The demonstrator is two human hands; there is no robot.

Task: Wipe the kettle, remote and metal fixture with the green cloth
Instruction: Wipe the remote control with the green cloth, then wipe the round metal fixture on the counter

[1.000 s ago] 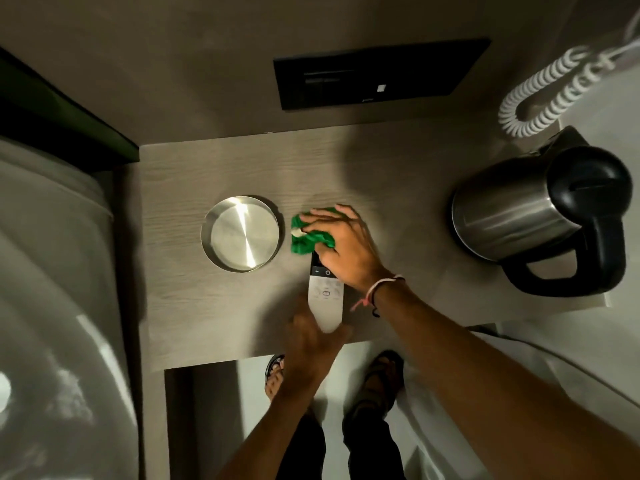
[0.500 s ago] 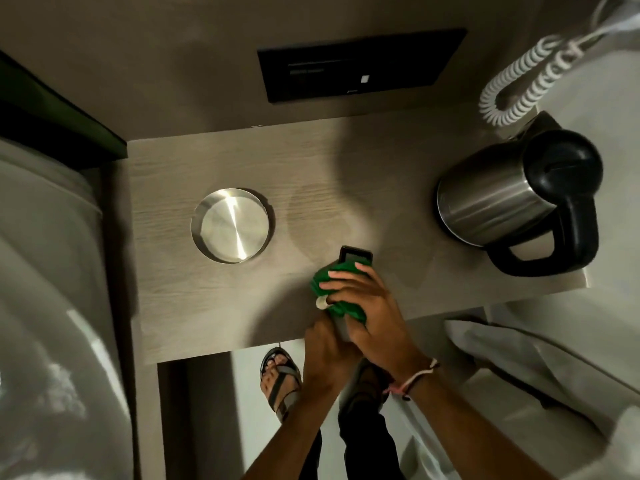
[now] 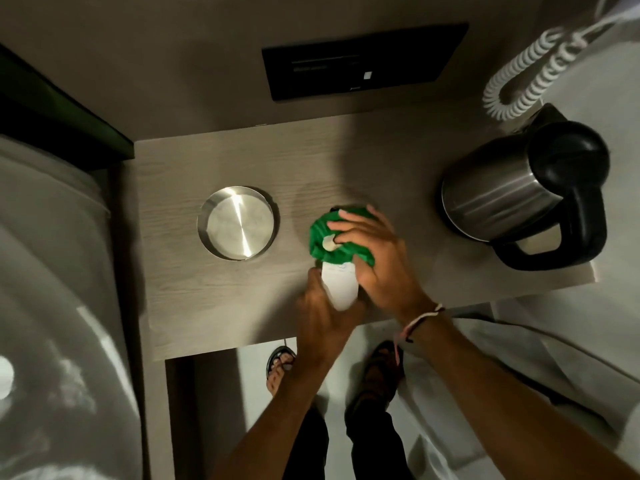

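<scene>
A white remote [image 3: 341, 285] is gripped at its near end by the left hand [image 3: 320, 315], with the fingers curled around its lower part. Its far end is covered by the green cloth [image 3: 337, 239], which is bunched into a rounded wad and pressed down onto the remote by the right hand [image 3: 379, 261]; that hand's fingers are spread over the top of the cloth and closed on it. A small pale tag is seen on the cloth beside a fingertip. Whether the remote is resting on the wooden tabletop [image 3: 194, 282] or is held just above it cannot be told from this view.

The round metal fixture [image 3: 238, 223] is set into the tabletop to the left of the hands, apart from them and untouched. The steel kettle [image 3: 519, 192] (with a black lid and black handle) stands at the right end of the tabletop, well clear of the cloth. A coiled white cord [image 3: 530, 77] hangs above the kettle, and a dark wall panel [image 3: 363, 60] is mounted on the wall behind the table. A thread bracelet [image 3: 420, 320] is worn on the right wrist. Sandalled feet are seen on the floor below the table's edge.
</scene>
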